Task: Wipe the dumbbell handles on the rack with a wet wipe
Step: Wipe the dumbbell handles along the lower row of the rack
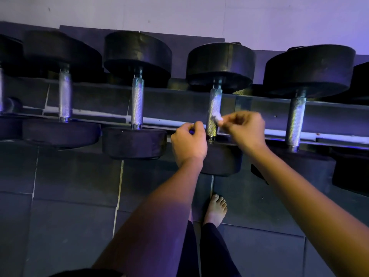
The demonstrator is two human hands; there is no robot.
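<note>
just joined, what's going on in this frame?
A person stands at a dumbbell rack. The right hand pinches a small white wipe against the lower part of one handle. The left hand sits just left of that handle, fingers curled; whether it holds anything is unclear. No hand is on the other handles.

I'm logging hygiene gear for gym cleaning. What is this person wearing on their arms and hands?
Nothing that shows. The left hand and right hand are ungloved, and the forearms are bare, with no sleeve on them. No watch, bracelet or ring is visible. Lower down are dark trousers and a bare foot.
</note>
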